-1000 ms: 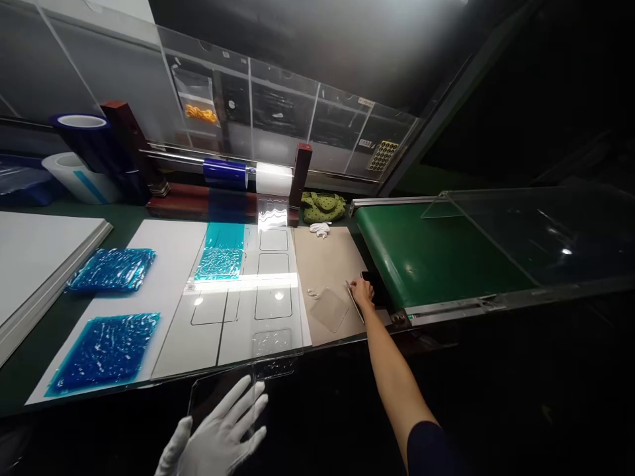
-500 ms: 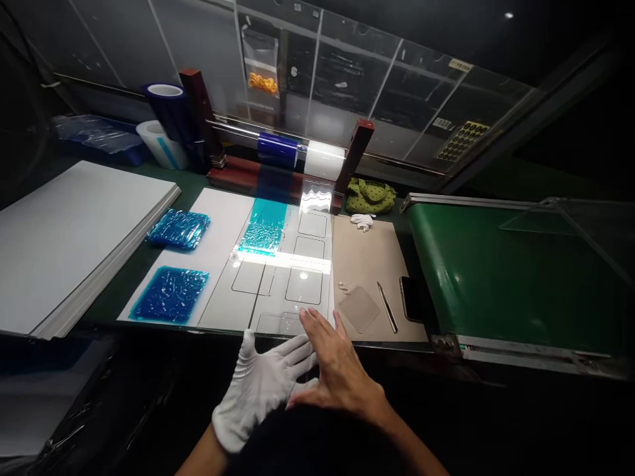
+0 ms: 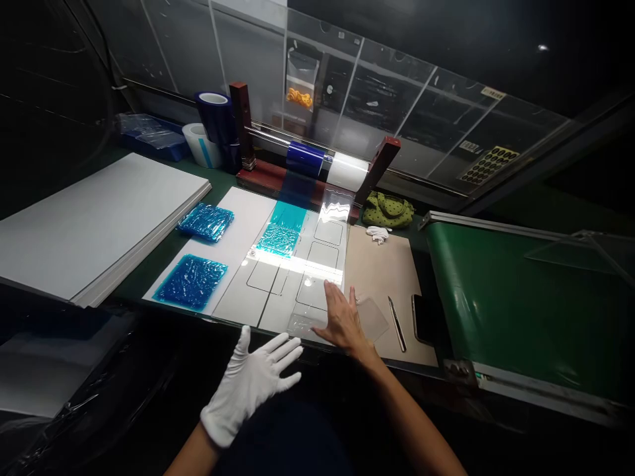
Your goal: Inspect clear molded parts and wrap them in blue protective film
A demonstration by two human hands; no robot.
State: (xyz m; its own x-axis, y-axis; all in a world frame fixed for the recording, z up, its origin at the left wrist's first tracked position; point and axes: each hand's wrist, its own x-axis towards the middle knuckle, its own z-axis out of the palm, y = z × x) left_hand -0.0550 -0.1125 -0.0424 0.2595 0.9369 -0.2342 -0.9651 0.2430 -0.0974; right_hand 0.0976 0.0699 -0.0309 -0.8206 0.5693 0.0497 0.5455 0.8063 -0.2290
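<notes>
Although neither grip has hold of anything, the bare right hand (image 3: 343, 322) is spread open just above a clear plastic sheet (image 3: 303, 325) on the worktop (image 3: 133, 294) (whether it touches, I cannot tell), beside a clear square pad (image 3: 372, 318) on a brown board (image 3: 381, 264). The white-gloved left hand (image 3: 251, 385) hangs open, off the worktop's near edge.

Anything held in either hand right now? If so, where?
Nothing is held. The gloved left hand is open with its fingers spread, and the bare right hand is open beside a clear plastic sheet; contact with the sheet cannot be told.
</notes>
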